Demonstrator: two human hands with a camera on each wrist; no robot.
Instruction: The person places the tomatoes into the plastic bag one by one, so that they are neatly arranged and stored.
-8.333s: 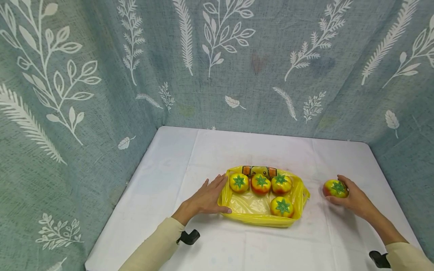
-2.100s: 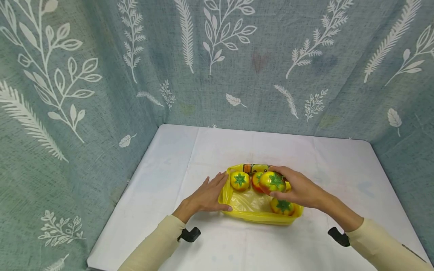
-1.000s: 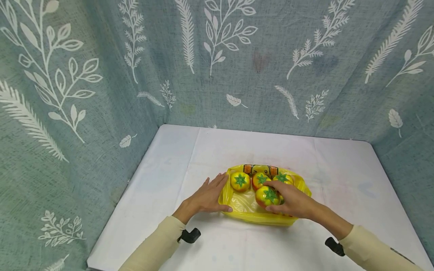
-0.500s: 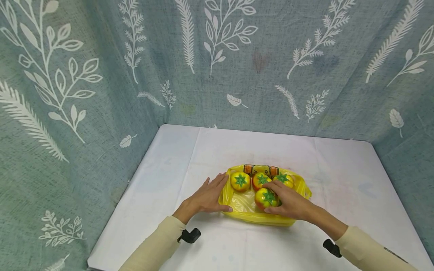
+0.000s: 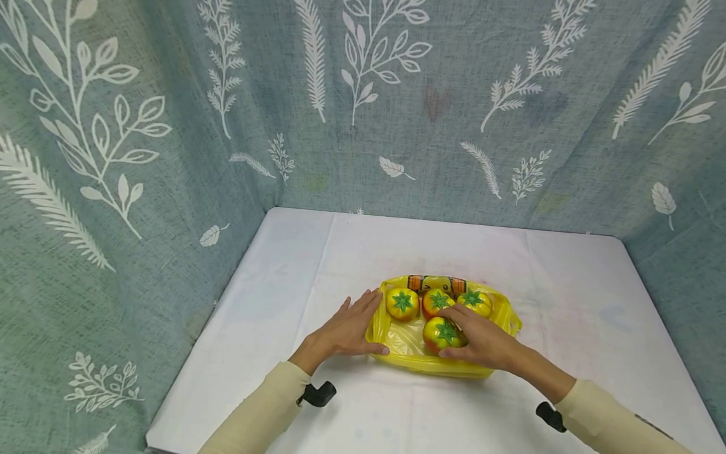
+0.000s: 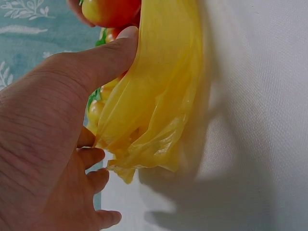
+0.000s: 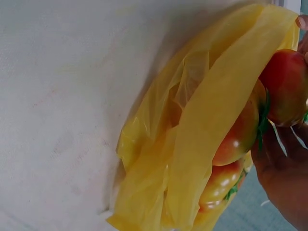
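A yellow plastic bag (image 5: 407, 362) lies spread open on the white-covered table. Inside its back side is a row of yellow-red tomatoes with green star-shaped tops: a left one (image 5: 402, 304), a middle one (image 5: 437, 303) and a right one (image 5: 475, 302). My right hand (image 5: 482, 337) grips another tomato (image 5: 441, 334) from the right, low in the bag's front half. This hand covers the tomato at the front right. At the bag's left end my left hand (image 5: 346, 331) rests with spread fingers, its thumb (image 6: 108, 62) lying along the rim in the left wrist view.
The white tablecloth (image 5: 351, 416) surrounds the bag on all sides. A grey-green curtain (image 5: 340, 157) with white leaf prints stands behind the table and along both sides. A cartoon print (image 5: 437, 285) shows on the bag's back wall.
My right hand has brought the held tomato from the table's right side over the bag, then lower and leftward into its front half. My left hand has stayed at the bag's left end.
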